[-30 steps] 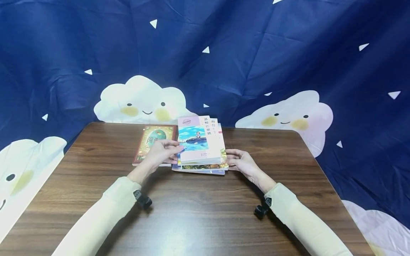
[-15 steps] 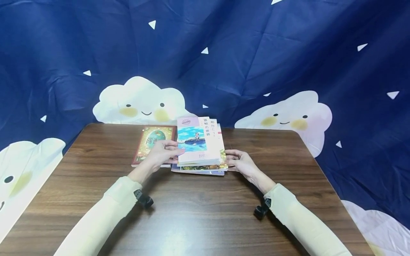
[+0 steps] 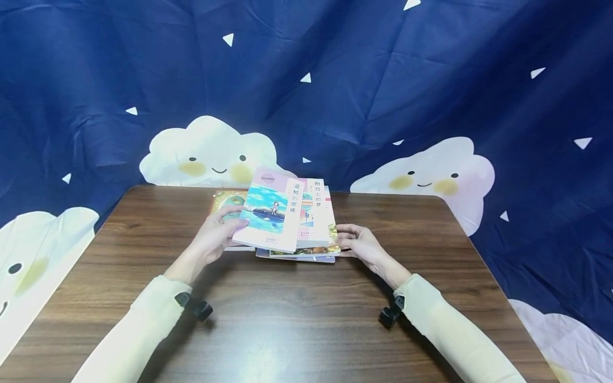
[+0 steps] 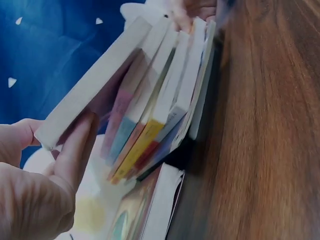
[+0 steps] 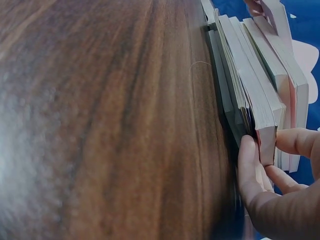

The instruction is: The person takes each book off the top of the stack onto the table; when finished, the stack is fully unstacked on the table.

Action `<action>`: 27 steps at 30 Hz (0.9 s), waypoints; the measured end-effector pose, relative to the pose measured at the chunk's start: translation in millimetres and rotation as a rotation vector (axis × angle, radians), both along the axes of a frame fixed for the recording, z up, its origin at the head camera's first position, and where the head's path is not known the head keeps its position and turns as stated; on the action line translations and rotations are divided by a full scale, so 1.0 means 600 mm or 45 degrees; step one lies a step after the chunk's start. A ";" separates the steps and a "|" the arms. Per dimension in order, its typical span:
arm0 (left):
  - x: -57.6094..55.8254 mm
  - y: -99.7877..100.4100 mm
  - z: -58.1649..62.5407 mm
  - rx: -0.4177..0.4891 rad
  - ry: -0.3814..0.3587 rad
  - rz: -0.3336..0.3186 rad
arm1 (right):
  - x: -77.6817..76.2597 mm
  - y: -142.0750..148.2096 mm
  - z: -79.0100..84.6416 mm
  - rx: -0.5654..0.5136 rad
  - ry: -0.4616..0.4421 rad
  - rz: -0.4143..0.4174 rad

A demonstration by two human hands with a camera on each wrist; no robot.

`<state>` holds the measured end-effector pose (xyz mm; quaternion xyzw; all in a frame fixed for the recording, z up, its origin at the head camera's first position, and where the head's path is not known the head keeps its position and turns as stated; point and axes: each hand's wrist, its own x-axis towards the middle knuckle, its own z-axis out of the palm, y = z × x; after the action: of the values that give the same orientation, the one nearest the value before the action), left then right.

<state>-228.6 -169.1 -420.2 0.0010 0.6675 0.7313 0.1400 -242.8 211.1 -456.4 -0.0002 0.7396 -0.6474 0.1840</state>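
Observation:
My left hand (image 3: pixel 214 234) pinches a paperback (image 3: pixel 270 205) with a blue sea picture on its cover. Thumb on top and fingers beneath, it holds the book tilted above the stack, and a gap shows under it in the left wrist view. Below are several stacked books (image 4: pixel 157 107), their edges fanned out. A pink-and-white book (image 3: pixel 320 215) lies uppermost of those. On the right side, the fingers and thumb of my right hand (image 3: pixel 366 249) grip the edge of a thick book (image 5: pixel 267 137) low in the stack.
A red-bordered book (image 3: pixel 221 200) with a green oval lies left of the stack, partly covered by the left hand and the raised book. The brown wooden table (image 3: pixel 297 314) runs back to a blue curtain (image 3: pixel 330 96) with cloud faces.
The left hand has lifted the sea-cover paperback off the stack and drawn it leftward, tilting it and uncovering more of the pink-and-white book. The right hand has stayed at the stack's right edge.

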 end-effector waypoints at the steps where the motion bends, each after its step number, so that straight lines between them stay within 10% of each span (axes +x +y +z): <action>1: 0.003 -0.008 0.001 0.023 0.005 -0.013 | 0.000 0.001 -0.001 -0.004 0.001 0.003; 27: 0.017 -0.331 0.002 0.274 0.104 0.126 | 0.002 0.002 0.000 -0.019 0.005 0.018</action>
<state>-218.3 -367.6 -418.8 0.0130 0.5896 0.8040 0.0756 -241.8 212.3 -456.6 -0.0082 0.7351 -0.6515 0.1873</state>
